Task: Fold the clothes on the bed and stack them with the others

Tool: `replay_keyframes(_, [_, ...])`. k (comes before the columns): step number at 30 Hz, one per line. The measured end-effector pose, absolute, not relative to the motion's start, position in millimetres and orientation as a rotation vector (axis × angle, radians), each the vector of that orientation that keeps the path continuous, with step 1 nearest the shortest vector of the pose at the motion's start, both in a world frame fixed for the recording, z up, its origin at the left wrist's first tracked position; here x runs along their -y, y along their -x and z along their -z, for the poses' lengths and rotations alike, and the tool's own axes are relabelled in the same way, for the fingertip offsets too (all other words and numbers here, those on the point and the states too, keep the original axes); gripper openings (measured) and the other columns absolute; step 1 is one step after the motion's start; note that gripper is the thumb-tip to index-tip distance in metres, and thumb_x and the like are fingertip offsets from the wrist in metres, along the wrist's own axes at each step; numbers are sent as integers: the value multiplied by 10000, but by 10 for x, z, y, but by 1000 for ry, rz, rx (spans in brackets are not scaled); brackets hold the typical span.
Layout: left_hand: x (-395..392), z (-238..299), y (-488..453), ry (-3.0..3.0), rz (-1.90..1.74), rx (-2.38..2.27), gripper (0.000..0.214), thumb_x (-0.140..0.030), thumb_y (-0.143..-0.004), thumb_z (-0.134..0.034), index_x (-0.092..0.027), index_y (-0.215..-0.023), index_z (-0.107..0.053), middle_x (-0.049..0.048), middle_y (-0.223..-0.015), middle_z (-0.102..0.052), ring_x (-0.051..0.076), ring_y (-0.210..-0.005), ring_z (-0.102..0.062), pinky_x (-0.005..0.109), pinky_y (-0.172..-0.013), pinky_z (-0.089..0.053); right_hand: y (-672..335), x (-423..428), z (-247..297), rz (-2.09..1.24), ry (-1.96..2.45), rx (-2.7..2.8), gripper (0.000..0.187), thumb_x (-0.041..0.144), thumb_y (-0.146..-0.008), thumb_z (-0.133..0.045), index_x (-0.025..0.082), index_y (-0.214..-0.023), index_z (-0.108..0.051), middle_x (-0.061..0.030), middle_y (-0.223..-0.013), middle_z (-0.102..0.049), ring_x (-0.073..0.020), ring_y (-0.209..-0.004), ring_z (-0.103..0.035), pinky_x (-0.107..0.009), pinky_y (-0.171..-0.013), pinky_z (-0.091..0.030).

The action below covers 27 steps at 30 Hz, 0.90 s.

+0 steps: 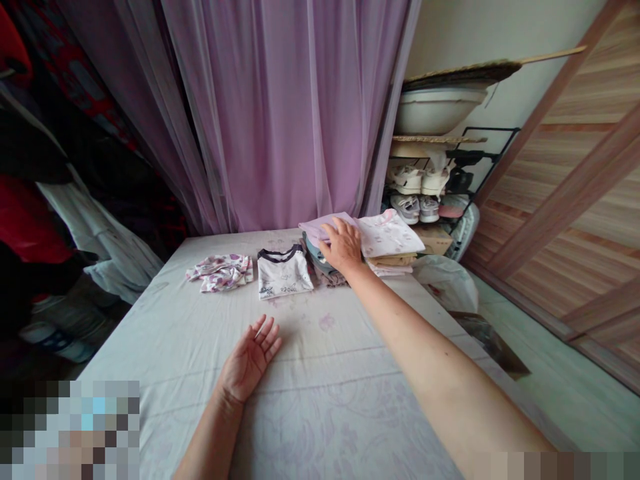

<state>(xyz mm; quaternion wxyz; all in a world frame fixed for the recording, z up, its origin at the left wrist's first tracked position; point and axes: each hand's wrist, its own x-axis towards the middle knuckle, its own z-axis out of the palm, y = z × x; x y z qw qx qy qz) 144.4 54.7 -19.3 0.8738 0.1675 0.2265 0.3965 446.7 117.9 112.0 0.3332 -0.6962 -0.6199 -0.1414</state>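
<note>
- While R hand (341, 245) rests on folded lilac garment (320, 227) at far edge of bed (310, 407), fingers spread, not clamped
- L hand (249, 360) palm-up on bed, fingers slightly apart, holding nothing

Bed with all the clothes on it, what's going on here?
A person stands at a bed, with their right hand resting on a folded lilac garment on top of a stack. Their left hand lies open and palm up on the sheet, holding nothing. A folded white T-shirt and a crumpled floral garment lie to the left of the stack, and a second stack sits to its right.
</note>
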Motion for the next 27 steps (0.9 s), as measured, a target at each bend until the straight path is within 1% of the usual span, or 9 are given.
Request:
replay_keyframes(2, [-546, 202, -1440, -358, -830, -465, 320, -301, -991, -448, -242, -1255, -618, 40, -1242, -687, 181, -1137, -639, 390, -1053, -456, -4466, -1290, -1176, 420, 1894, 1816, 539, 409, -836, -608, 265, -1351, -542, -109, -1531, -382, -354, -1406, -253, -572, -1132, -133])
replay_keyframes(3, [-545, 208, -1437, -364, -830, -459, 323, -299, -987, -456, -247, -1266, -610, 38, -1250, -683, 179, -1141, -637, 391, -1058, -452, -4487, -1341, -1177, 403, 1956, 1867, 572, 438, -818, -629, 288, -1363, -534, -99, -1529, -391, -367, -1400, -256, -593, -1123, -125])
replay_keyframes(7, [-544, 223, -1434, -373, -827, -448, 326, -296, -981, -470, -256, -1275, -603, 30, -1267, -673, 177, -1145, -636, 388, -1059, -453, -4650, -1415, -1036, 189, 2241, 1824, 515, 457, -827, -588, 337, -1328, -571, -79, -1438, -513, -369, -1290, -410, -609, -1056, -250])
replay_keyframes(9, [-542, 222, -1437, -374, -825, -451, 334, -300, -978, -477, -256, -1288, -595, 34, -1274, -669, 178, -1146, -636, 387, -1058, -454, -4723, -1386, -949, 137, 2273, 1787, 509, 444, -842, -556, 338, -1340, -563, -79, -1422, -528, -362, -1264, -443, -596, -1032, -294])
replay_keyframes(13, [-530, 218, -1445, -379, -835, -451, 379, -301, -973, -484, -258, -1344, -551, 59, -1293, -655, 184, -1137, -640, 393, -1060, -451, -4769, -1326, -905, 128, 2226, 1788, 523, 446, -825, -574, 326, -1334, -570, -84, -1421, -526, -362, -1267, -441, -593, -1041, -292])
replay_keyframes(17, [-512, 221, -1451, -370, -855, -443, 364, -293, -971, -489, -246, -1324, -563, 68, -1271, -665, 190, -1131, -643, 395, -1046, -460, -4715, -1310, -984, 163, 2193, 1801, 504, 484, -830, -577, 314, -1305, -588, -82, -1409, -529, -350, -1275, -427, -584, -1057, -279])
replay_keyframes(21, [-514, 217, -1463, -361, -868, -459, 313, -304, -968, -503, -231, -1256, -602, 62, -1251, -671, 184, -1112, -648, 383, -1016, -480, -4571, -1195, -989, 329, 2128, 1757, 497, 459, -853, -559, 247, -1301, -588, -133, -1417, -507, -352, -1311, -384, -578, -1081, -247])
replay_keyframes(24, [-531, 211, -1463, -351, -882, -469, 318, -307, -960, -517, -228, -1258, -595, 69, -1275, -652, 187, -1124, -641, 375, -999, -489, -4400, -974, -821, 478, 2022, 1657, 488, 385, -880, -518, 204, -1331, -559, -154, -1463, -457, -342, -1365, -329, -562, -1118, -207])
replay_keyframes(27, [-542, 203, -1452, -328, -892, -465, 355, -323, -947, -538, -238, -1290, -566, 79, -1290, -635, 197, -1157, -626, 377, -995, -490, -4212, -664, -483, 463, 1905, 1616, 468, 334, -886, -486, 180, -1319, -576, -156, -1458, -463, -323, -1376, -342, -520, -1126, -255])
